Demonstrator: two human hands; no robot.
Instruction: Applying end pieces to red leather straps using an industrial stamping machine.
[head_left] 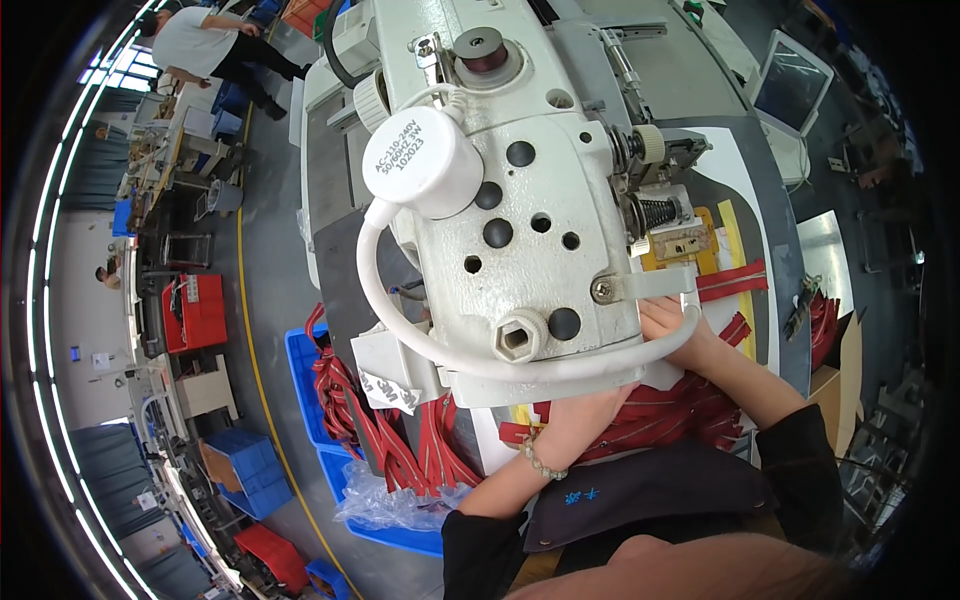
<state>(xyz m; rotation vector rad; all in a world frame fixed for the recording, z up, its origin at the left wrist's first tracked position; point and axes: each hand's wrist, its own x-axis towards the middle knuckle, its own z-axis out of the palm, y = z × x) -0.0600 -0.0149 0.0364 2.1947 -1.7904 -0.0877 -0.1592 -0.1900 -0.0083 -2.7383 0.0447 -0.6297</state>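
Left hand: the left hand reaches up under the front of the white industrial sewing machine head, palm on the bundle of red zipper strips; its fingers are hidden behind the machine, so how far they close cannot be told. A bead bracelet sits on that wrist.
Right hand: the right hand lies flat on the strips just below the needle end of the machine, fingers stretched toward the presser area; whether they pinch a strip cannot be told.
Red zipper strips: spread across the white sewing table between the two hands, near its front edge; one red strip runs out to the right past the yellow guide plate.
Machine: a thick white cable loops from a round white plastic cap down and across the front.
Left of the table: a blue plastic crate holds more red strips, with clear plastic film beside it.
Background: a person in a white top stands far off on the grey floor.
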